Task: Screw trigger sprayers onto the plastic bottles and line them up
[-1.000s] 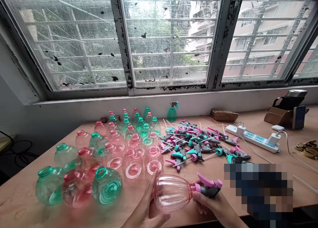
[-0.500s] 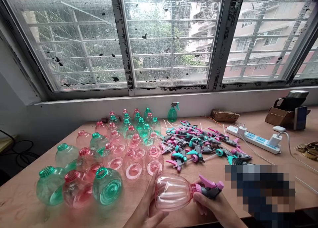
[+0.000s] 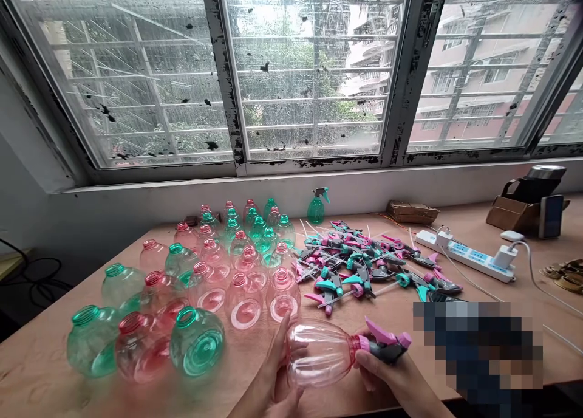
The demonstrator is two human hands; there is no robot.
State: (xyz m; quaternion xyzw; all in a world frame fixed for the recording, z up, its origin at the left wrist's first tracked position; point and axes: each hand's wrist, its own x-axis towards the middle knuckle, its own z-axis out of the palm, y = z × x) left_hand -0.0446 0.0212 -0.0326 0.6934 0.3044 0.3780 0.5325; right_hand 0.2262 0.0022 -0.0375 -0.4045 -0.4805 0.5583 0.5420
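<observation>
A clear pink spray bottle [image 3: 319,352] lies sideways above the front edge of the table, its neck pointing right. My left hand [image 3: 272,369] cups its base, with fingers showing through the plastic. At the neck sits a pink and black trigger sprayer [image 3: 387,342]. My right hand [image 3: 380,369] pinches the sprayer's pink collar between thumb and fingers. Whether the collar is fully screwed down I cannot tell. Beyond my hands lies a heap of loose trigger sprayers [image 3: 359,257] in pink, teal and black.
Several open pink and green bottles [image 3: 197,342] stand in rows at left. One green bottle with a sprayer [image 3: 316,208] is at the back wall. A white power strip [image 3: 473,257], a brown packet [image 3: 412,212] and a cardboard box [image 3: 512,214] lie at right. A blurred patch covers the front right.
The bottle has shifted very slightly to the right. My left hand's fingers have moved around its base, and more of them show through the plastic. My right hand keeps its place at the collar.
</observation>
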